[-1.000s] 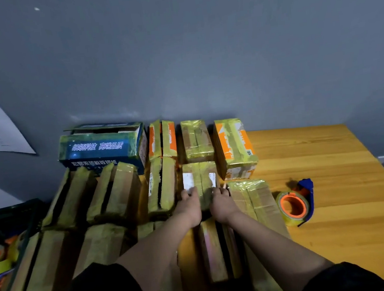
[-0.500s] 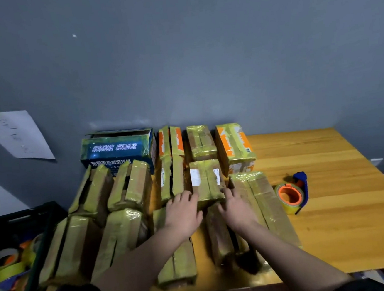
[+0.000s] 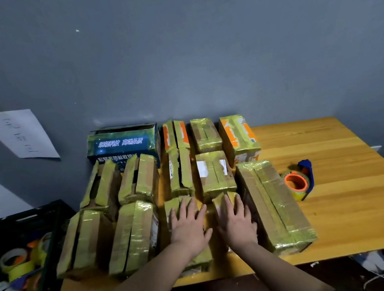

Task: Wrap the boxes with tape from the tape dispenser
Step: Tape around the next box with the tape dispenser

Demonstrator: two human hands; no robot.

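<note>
Yellow-taped boxes [image 3: 215, 176] packed on bench [image 3: 348, 200]. Left hand [image 3: 189, 231], right hand [image 3: 238, 227] laid flat on front boxes, grip wide, nothing held. Dispenser [image 3: 299, 182] parked right, apart. Untaped box best pulled clear before dispenser is fetched.

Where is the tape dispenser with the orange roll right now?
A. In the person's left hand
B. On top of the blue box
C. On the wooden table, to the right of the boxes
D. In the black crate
C: the tape dispenser sits on the bare wooden table, right of the boxes, while both hands lie flat on boxes in the front row.
</note>
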